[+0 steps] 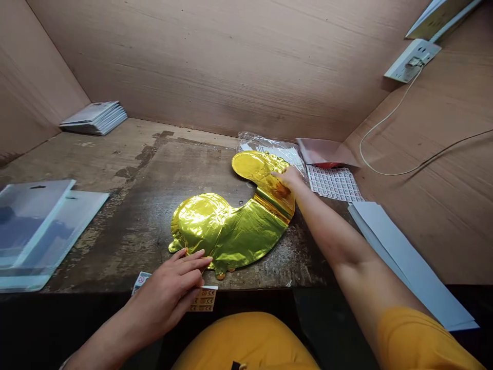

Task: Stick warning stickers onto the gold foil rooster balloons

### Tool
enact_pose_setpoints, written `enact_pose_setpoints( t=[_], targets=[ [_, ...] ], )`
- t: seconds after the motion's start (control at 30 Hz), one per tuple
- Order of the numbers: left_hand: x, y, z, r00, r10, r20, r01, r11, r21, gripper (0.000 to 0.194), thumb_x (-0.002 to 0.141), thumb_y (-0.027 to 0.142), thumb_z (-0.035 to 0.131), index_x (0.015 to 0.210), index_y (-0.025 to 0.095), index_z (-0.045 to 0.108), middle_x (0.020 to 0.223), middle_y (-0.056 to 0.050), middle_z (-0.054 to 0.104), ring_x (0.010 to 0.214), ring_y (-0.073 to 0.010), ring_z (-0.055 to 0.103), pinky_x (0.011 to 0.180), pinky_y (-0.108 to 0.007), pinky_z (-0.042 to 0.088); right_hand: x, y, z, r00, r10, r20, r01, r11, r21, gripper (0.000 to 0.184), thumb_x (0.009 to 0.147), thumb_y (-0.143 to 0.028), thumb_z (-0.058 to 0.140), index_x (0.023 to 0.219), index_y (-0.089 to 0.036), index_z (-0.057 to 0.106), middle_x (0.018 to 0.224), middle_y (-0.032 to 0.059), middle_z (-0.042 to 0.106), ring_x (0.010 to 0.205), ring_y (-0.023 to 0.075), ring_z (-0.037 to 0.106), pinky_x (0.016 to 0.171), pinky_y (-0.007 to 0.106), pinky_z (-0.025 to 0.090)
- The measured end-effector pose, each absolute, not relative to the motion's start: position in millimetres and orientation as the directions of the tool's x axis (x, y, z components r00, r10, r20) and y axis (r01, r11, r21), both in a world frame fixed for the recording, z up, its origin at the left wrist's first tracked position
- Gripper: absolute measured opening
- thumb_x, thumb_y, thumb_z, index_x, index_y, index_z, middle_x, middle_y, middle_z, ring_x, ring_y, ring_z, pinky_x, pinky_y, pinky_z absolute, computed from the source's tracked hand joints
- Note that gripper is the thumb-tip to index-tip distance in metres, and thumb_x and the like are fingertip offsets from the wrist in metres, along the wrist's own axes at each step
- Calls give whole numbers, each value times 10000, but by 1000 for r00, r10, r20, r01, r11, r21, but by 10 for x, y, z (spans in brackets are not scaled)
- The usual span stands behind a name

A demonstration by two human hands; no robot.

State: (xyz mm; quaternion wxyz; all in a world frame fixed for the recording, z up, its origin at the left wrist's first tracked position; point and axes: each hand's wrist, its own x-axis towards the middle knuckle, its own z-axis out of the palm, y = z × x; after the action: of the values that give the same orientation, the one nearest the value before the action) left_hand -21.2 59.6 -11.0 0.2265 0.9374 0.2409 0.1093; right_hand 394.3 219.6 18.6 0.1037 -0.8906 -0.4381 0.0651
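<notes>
A flat, shiny gold foil balloon [246, 236] lies in a curve on the worn wooden table, with a crease across its right part and small tabs along its lower edge. My left hand [181, 280] rests at the balloon's lower left edge, fingers stretched out over the foil. Beneath that hand, a sticker sheet with CE marks [206, 299] pokes past the table's front edge, partly covered. Reaching far forward, my right hand [289, 177] is closed on the wrinkled upper right part of the balloon; some of its fingers are hidden.
Clear plastic sleeves [73, 226] lie at the left, and a stack of booklets [94, 117] sits behind. Back right are a clear bag [269, 141], a label sheet [334, 183] and a reddish packet [327, 152]. White paper strips [404, 257] and a cable [385, 173] border the right side.
</notes>
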Motion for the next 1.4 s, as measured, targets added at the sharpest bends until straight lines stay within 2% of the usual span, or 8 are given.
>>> enact_pose_setpoints(
  t=[0.33, 0.5, 0.67, 0.73, 0.83, 1.0, 1.27, 1.4],
  targets=[
    [-201, 578, -114, 849, 520, 91, 412, -761, 502, 200, 920, 169, 439, 911, 243, 624, 1358, -32, 576, 1314, -226, 476, 1133, -507, 317, 3897, 2222, 220, 586, 810, -1, 788, -570, -234, 323, 914, -358, 558, 1182, -178, 568, 1200, 80, 588, 1019, 201, 603, 859, 407, 524],
    [-198, 587, -111, 852, 515, 96, 400, -759, 514, 185, 916, 160, 447, 895, 231, 617, 1357, -37, 578, 1313, -229, 477, 1137, -505, 304, 3954, 2179, 297, 585, 799, 137, 798, -537, -273, 341, 873, -438, 587, 942, -111, 651, 882, 46, 673, 796, 186, 636, 701, 311, 511],
    [-166, 589, -62, 847, 521, 107, 391, -746, 539, 161, 913, 162, 449, 860, 211, 592, 1325, -59, 605, 1295, -243, 498, 1112, -505, 321, 3909, 2072, 484, 575, 787, 225, 815, -525, -245, 363, 857, -393, 570, 968, -62, 666, 953, 184, 675, 906, 255, 614, 783, 354, 445],
    [-164, 598, -55, 847, 522, 99, 390, -737, 552, 138, 918, 179, 456, 863, 210, 579, 1333, -48, 600, 1294, -232, 499, 1110, -493, 317, 3702, 1883, 581, 486, 816, 313, 873, -439, -212, 450, 832, -360, 594, 1165, -57, 597, 1154, 218, 607, 1078, 282, 549, 905, 388, 398],
    [-163, 605, -63, 838, 534, 112, 389, -729, 563, 120, 925, 206, 470, 861, 208, 572, 1324, -33, 609, 1273, -227, 520, 1108, -498, 299, 3117, 1291, 680, 72, 840, 538, 989, 10, -147, 391, 847, -299, 573, 1196, -124, 583, 1178, 161, 603, 1122, 282, 521, 969, 430, 378],
    [-105, 488, 49, 789, 587, 181, 422, -733, 534, 142, 921, 180, 476, 859, 191, 602, 1249, -43, 650, 1154, -220, 590, 1045, -462, 340, 2075, 96, 506, -464, 879, 108, 774, 461, -433, 238, 845, -278, 629, 1065, -186, 621, 988, 73, 688, 889, 218, 595, 793, 351, 487],
    [-165, 299, 351, 630, 771, 90, 600, -557, 575, 153, 863, 321, 601, 917, 200, 676, 811, -12, 712, 769, -193, 627, 854, -408, 380, 1991, -9, 259, -303, 938, -170, 558, 30, -829, 128, 858, -243, 581, 789, -181, 670, 708, -12, 663, 655, 111, 571, 625, 234, 444],
    [-229, 373, 376, 593, 737, -326, 573, -101, 814, 197, 817, 378, 627, 809, 197, 704, 710, 1, 688, 643, -155, 595, 647, -289, 438, 2057, 10, 253, -368, 871, -326, 420, -158, -894, 188, 842, -315, 602, 761, -156, 661, 697, 0, 658, 626, 113, 567, 574, 236, 456]
  ],
)
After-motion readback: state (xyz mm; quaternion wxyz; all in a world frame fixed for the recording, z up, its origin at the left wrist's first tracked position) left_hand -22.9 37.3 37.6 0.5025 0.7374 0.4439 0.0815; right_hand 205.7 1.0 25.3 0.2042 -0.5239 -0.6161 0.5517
